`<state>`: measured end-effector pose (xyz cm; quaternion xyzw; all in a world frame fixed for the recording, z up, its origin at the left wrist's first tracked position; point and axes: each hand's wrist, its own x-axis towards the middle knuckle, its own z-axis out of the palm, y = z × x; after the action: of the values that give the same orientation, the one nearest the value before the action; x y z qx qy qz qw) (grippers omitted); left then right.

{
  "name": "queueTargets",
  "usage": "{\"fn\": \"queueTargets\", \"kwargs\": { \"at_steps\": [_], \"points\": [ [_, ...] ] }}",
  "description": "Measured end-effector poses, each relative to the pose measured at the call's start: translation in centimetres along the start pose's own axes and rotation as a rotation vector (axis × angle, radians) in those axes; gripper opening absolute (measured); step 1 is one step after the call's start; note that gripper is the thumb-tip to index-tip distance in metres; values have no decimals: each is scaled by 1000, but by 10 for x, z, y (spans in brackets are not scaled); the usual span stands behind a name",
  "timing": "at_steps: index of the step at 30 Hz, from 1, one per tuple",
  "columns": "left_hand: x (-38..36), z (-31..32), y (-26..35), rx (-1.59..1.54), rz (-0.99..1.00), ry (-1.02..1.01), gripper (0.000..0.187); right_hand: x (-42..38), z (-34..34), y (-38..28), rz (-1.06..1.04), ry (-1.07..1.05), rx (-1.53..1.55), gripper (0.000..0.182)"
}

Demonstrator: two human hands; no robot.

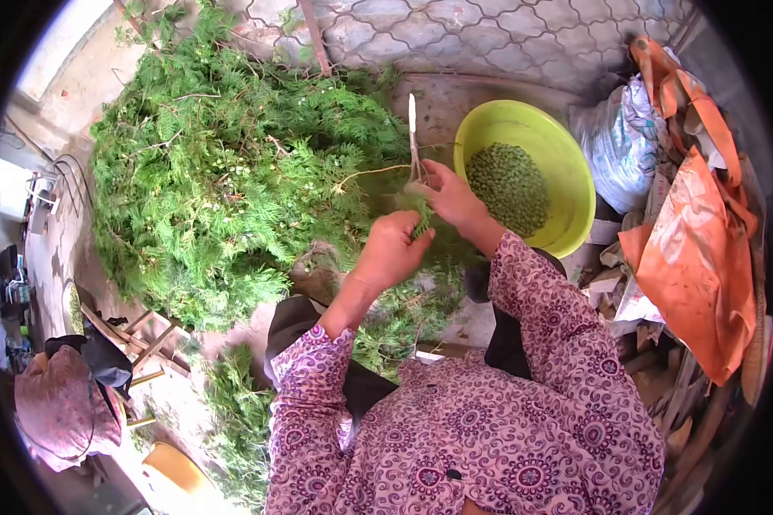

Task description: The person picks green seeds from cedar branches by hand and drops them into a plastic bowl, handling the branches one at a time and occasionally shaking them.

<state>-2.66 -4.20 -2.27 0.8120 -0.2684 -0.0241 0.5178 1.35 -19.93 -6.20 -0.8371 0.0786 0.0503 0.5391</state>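
My left hand (pixel 392 251) is closed around the leafy part of a cut evergreen branch (pixel 414 142). The branch's pale, bare end points away from me. Just above and to the right, my right hand (pixel 452 197) pinches the same branch near its fork, beside thin side twigs. Green fronds (pixel 419 209) show between the two hands. To the right of my right hand stands a yellow-green basin (pixel 573 206), tilted slightly toward me, with many small green cones (pixel 508 187) inside. A big heap of leafy evergreen branches (pixel 232 163) lies to the left of my hands.
An orange sheet or sack (pixel 691 257) and a white woven sack (pixel 617 142) stand at right, above wood scraps. A hexagonal-patterned surface (pixel 507 39) runs along the far side. At lower left are a wooden frame (pixel 142 339), a cloth-covered bundle (pixel 64 403) and a yellow container (pixel 176 472).
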Motion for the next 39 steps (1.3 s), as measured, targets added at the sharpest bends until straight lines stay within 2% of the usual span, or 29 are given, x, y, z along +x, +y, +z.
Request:
{"fn": "queueTargets", "kwargs": {
  "at_steps": [1, 3, 4, 5, 6, 8, 9, 11, 12, 14, 17, 19, 21, 22, 23, 25, 26, 29, 30, 31, 33, 39],
  "points": [
    [-1, 5, 2, 20, 74, 10, 21, 0, -4, 2, 0, 1, 1, 47],
    [-5, 15, -7, 61, 120, 6, 25, 0, -14, 5, -174, -249, 185, 43],
    [-7, 17, -7, -22, -6, -101, 28, -1, -20, 2, -173, -246, 185, 43],
    [-8, 19, -7, -106, -132, -207, 30, -2, -27, -2, -137, -234, 21, 39],
    [-9, 15, -8, -106, -132, -210, 30, -4, -31, -6, -99, -221, -143, 36],
    [-9, -6, -7, -551, -453, -314, 38, -7, -36, -9, -50, -198, -68, 31],
    [-10, -16, -8, -551, -453, -316, 38, -8, -38, -10, -3, -176, 5, 28],
    [-12, -31, -10, -689, -344, -150, 51, -12, -47, -13, -3, -165, 19, 27],
    [-12, -30, -7, -687, -345, -151, 51, -13, -51, -15, -3, -154, 33, 26],
    [-12, -26, -4, -1313, -685, 292, 63, -12, -57, -17, 9, -140, 50, 26],
    [-22, -15, -32, -1467, -747, 287, 68, -11, -64, -24, 20, -116, 83, 26],
    [-25, -2, -49, -1470, -782, 312, 66, -10, -64, -24, 14, -109, 97, 26],
    [-24, 8, -48, -1117, -873, 231, 68, -9, -63, -19, -20, -88, 105, 25],
    [-21, 4, -26, -939, -838, 194, 63, -9, -62, -20, -20, -86, 106, 25],
    [-21, 13, -26, -938, -838, 192, 63, -10, -59, -21, -51, -99, 96, 25],
    [-20, 28, -27, -567, -524, 78, 63, -13, -52, -25, -77, -112, 87, 24],
    [-20, 26, -20, -353, -476, 33, 65, -16, -48, -30, -88, -115, 86, 24],
    [-23, 38, -22, -185, -579, 39, 64, -18, -38, -38, -101, -129, 96, 24],
    [-25, 48, -35, -292, -657, 110, 51, -18, -35, -39, -121, -149, 96, 24],
    [-28, 52, -45, -290, -658, 107, 51, -18, -33, -40, -142, -169, 96, 25],
    [-31, 55, -58, -452, -779, 48, 39, -20, -33, -49, -135, -171, 114, 26],
    [-26, 51, -61, -548, -824, -118, 27, -15, -36, -45, -170, -189, 50, 28]
  ]
}}
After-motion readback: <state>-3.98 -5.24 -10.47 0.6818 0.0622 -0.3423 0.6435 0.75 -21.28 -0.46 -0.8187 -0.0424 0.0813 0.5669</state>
